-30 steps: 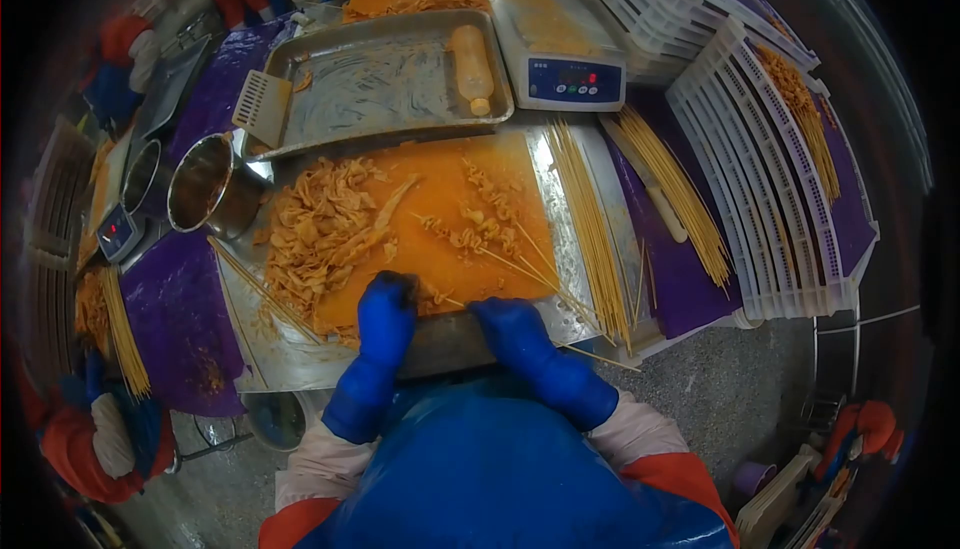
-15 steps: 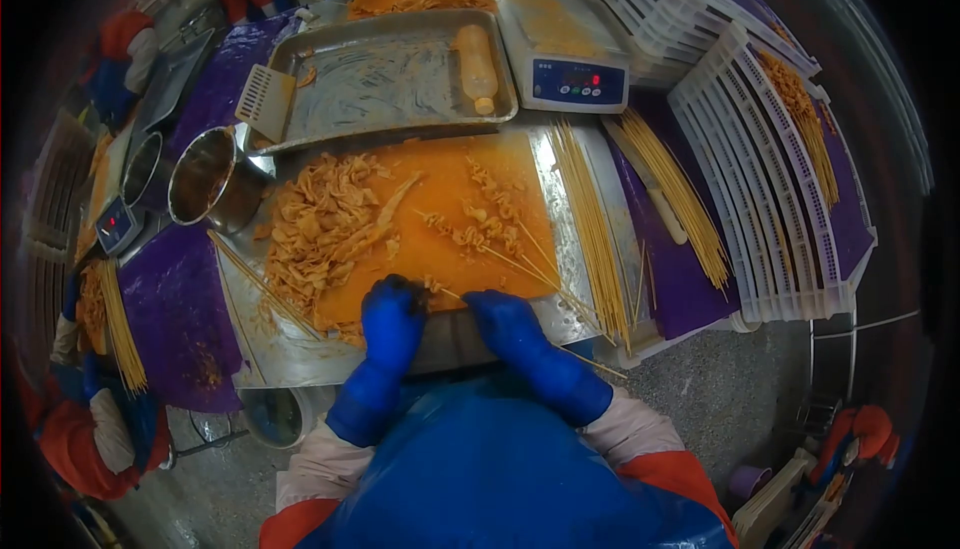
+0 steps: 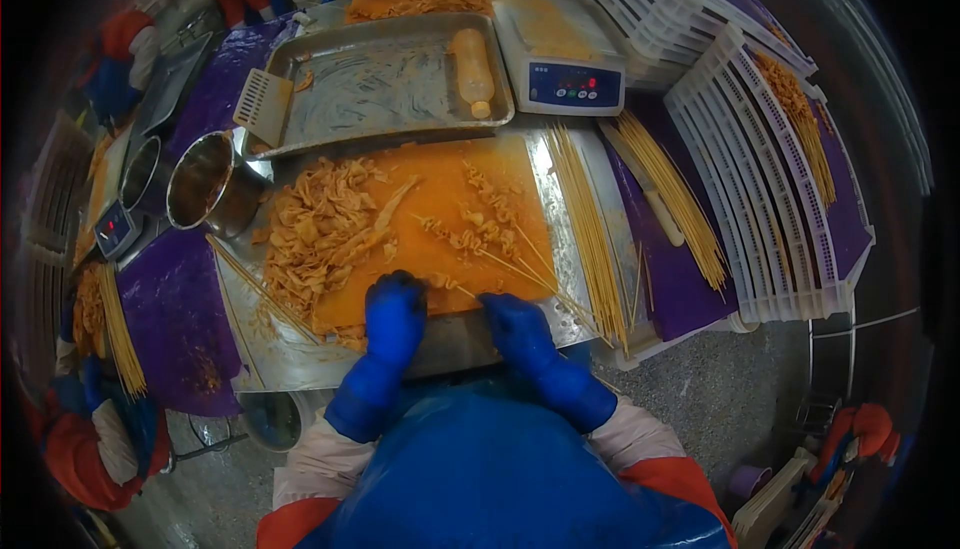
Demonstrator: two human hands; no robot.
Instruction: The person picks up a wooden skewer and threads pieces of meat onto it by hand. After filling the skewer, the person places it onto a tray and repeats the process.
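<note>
My right hand (image 3: 517, 327), in a blue glove, is closed on a thin wooden skewer (image 3: 466, 292). Sauced folded slices, which look like meat or tofu skin, are threaded near the skewer's far end (image 3: 440, 281). Beside that end is my left hand (image 3: 395, 315), also gloved in blue, its fingers curled; whatever they hold is hidden. Both hands are at the near edge of an orange cutting board (image 3: 400, 164). A heap of loose sauced slices (image 3: 318, 217) covers the board's left part. Several loaded skewers (image 3: 478, 239) lie on its right part.
Bare skewers (image 3: 588, 234) lie right of the board, near a knife (image 3: 664, 213). Behind are a metal tray (image 3: 375, 129) with a bottle (image 3: 473, 69) and a scale (image 3: 572, 87). White plastic trays (image 3: 755, 169) stand at right, a steel pot (image 3: 213, 184) at left. Other people work around.
My right hand has moved slightly right and down, a little farther from my left. My left hand stays by the threaded slices, its fingers shifted slightly upward.
</note>
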